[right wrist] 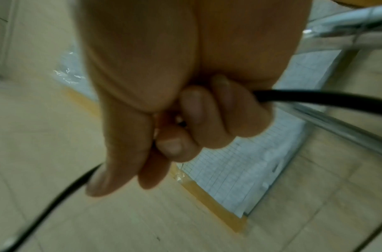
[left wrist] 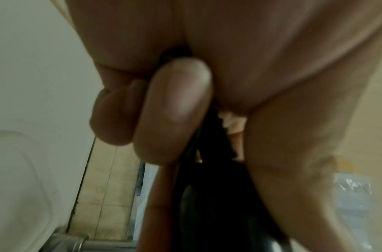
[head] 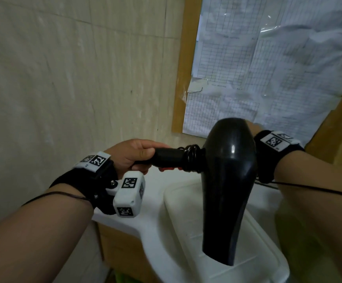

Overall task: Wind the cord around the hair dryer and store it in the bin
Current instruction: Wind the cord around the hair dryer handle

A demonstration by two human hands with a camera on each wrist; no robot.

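A black hair dryer (head: 228, 180) hangs in the air above a white bin (head: 257, 252), its nozzle pointing down toward me. My left hand (head: 133, 155) grips the end of its handle, which points left. Several turns of black cord (head: 192, 158) are wound round the handle where it joins the body. My right hand is hidden behind the dryer body in the head view; only its wrist strap (head: 276, 148) shows. In the right wrist view my right hand (right wrist: 185, 129) is curled round the black cord (right wrist: 315, 99). The left wrist view shows my fingers (left wrist: 175, 110) wrapped on the dark handle.
The white bin sits on a white surface (head: 145, 225) over a wooden cabinet. A tiled wall (head: 74, 78) stands close on the left. Gridded paper sheets (head: 268, 68) are taped to a wooden board behind the dryer. A metal pipe (left wrist: 77, 242) runs low in the left wrist view.
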